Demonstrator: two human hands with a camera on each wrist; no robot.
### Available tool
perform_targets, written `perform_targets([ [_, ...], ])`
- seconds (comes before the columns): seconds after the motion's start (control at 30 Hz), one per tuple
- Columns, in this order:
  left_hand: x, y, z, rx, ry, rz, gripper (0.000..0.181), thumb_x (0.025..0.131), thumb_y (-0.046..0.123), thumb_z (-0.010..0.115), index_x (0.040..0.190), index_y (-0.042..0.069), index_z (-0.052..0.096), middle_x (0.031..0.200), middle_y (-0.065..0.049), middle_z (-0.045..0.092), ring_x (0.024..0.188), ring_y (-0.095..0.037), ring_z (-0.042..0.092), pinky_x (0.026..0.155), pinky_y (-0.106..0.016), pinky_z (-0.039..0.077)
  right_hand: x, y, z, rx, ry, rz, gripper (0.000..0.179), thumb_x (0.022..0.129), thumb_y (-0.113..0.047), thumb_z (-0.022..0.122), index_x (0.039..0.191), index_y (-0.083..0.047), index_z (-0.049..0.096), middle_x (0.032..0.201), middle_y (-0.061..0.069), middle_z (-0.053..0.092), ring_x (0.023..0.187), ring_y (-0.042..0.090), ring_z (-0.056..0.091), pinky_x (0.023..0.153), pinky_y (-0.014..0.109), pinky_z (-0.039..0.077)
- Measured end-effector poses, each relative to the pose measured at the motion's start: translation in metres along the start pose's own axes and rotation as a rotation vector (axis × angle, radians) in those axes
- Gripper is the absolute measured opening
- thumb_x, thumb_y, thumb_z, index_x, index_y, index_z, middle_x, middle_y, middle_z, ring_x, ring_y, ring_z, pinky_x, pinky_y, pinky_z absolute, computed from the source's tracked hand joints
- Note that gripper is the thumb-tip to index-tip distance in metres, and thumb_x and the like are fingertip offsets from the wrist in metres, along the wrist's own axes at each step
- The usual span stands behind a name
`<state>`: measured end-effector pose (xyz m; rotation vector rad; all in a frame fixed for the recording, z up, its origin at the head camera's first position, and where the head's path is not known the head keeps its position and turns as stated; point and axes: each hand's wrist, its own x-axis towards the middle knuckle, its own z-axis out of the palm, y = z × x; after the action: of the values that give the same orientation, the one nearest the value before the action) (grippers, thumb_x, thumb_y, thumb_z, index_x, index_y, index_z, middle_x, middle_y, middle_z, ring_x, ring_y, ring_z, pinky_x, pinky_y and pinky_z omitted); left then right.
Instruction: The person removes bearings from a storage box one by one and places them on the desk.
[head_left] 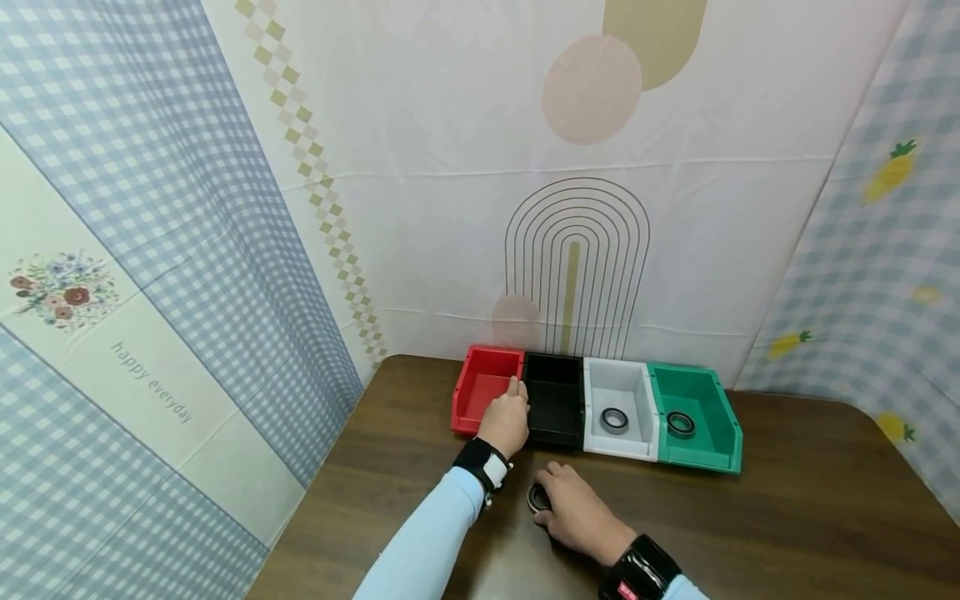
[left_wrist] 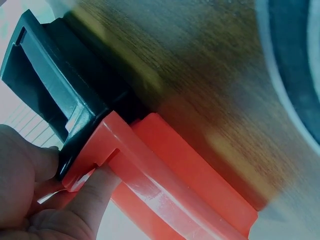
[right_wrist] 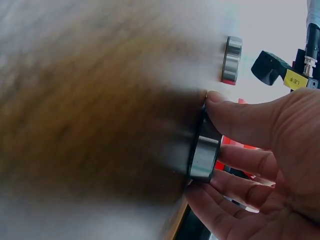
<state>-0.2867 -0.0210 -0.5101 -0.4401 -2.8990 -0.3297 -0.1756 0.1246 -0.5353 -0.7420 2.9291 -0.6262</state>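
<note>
At the seam between a red bin (head_left: 483,375) and a black bin (head_left: 553,400), my left hand (head_left: 506,421) grips the red bin's wall. In the left wrist view, a finger (left_wrist: 95,192) lies across the red wall, and another fingertip is right at the black bin's corner. My right hand (head_left: 581,512) holds a ball bearing (head_left: 537,497) by its rim, over the wooden table (head_left: 360,500) in front of the bins. The right wrist view shows this bearing (right_wrist: 205,155) edge-on between thumb and fingers.
To the right, a white bin (head_left: 618,383) and a green bin (head_left: 686,387) complete the row, each with one bearing in it, the white bin's (head_left: 614,420) and the green bin's (head_left: 681,424). Patterned cloths (head_left: 450,233) hang behind and at both sides.
</note>
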Motion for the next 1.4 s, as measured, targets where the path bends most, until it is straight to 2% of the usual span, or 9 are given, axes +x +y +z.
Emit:
perform_targets([
  [0.43, -0.0016, 0.0008, -0.0006, 0.032, 0.036, 0.023, 0.048, 0.107, 0.017, 0.064, 0.151, -0.004, 0.057, 0.158, -0.021, 0.057, 0.095, -0.027, 0.082, 0.086, -0.037, 0.067, -0.0023, -0.0015, 0.0017, -0.036, 0.046, -0.028, 0.041, 0.085, -0.021, 0.089, 0.116, -0.003, 0.071, 0.101, 0.000, 0.060, 0.099, 0.020, 0.059, 0.082, 0.038, 0.054],
  [0.8, 0.0013, 0.0008, 0.0033, 0.027, -0.007, -0.007, 0.052, 0.108, 0.019, 0.063, 0.155, -0.001, 0.053, 0.162, -0.018, 0.054, 0.098, -0.024, 0.082, 0.090, -0.035, 0.066, -0.0030, -0.0004, 0.0027, -0.014, 0.037, -0.017, 0.040, 0.085, -0.021, 0.089, 0.116, -0.003, 0.071, 0.100, -0.001, 0.059, 0.097, 0.018, 0.057, 0.078, 0.035, 0.052],
  [0.97, 0.0003, -0.0006, 0.0053, 0.045, 0.004, 0.009, 0.054, 0.105, 0.017, 0.068, 0.154, -0.003, 0.054, 0.162, -0.019, 0.054, 0.086, -0.021, 0.081, 0.083, -0.033, 0.067, -0.0023, 0.0002, 0.0043, 0.003, 0.013, 0.001, 0.039, 0.088, -0.023, 0.087, 0.119, -0.004, 0.072, 0.102, -0.001, 0.060, 0.098, 0.017, 0.057, 0.078, 0.034, 0.052],
  [1.1, 0.0002, 0.0003, 0.0045, 0.106, -0.005, 0.027, 0.062, 0.098, 0.017, 0.077, 0.152, -0.005, 0.054, 0.161, -0.021, 0.054, 0.076, -0.019, 0.078, 0.073, -0.030, 0.066, -0.0024, 0.0008, 0.0058, 0.005, 0.005, 0.006, 0.040, 0.089, -0.024, 0.086, 0.121, -0.005, 0.072, 0.104, -0.001, 0.060, 0.099, 0.017, 0.058, 0.079, 0.035, 0.053],
  [1.27, 0.0010, 0.0027, -0.0010, 0.128, -0.034, 0.027, 0.070, 0.093, 0.018, 0.083, 0.152, -0.006, 0.054, 0.161, -0.022, 0.054, 0.080, -0.019, 0.080, 0.072, -0.029, 0.066, -0.0014, 0.0008, 0.0048, 0.000, 0.000, 0.006, 0.043, 0.088, -0.025, 0.087, 0.123, -0.005, 0.071, 0.106, -0.001, 0.061, 0.101, 0.018, 0.059, 0.081, 0.036, 0.054],
  [1.4, 0.0020, 0.0000, -0.0008, 0.091, -0.019, 0.052, 0.063, 0.097, 0.016, 0.078, 0.151, -0.006, 0.055, 0.160, -0.023, 0.055, 0.081, -0.020, 0.080, 0.073, -0.029, 0.067, -0.0012, 0.0005, 0.0013, -0.002, -0.005, 0.010, 0.044, 0.088, -0.025, 0.087, 0.123, -0.004, 0.071, 0.105, 0.000, 0.061, 0.101, 0.019, 0.060, 0.081, 0.037, 0.054],
])
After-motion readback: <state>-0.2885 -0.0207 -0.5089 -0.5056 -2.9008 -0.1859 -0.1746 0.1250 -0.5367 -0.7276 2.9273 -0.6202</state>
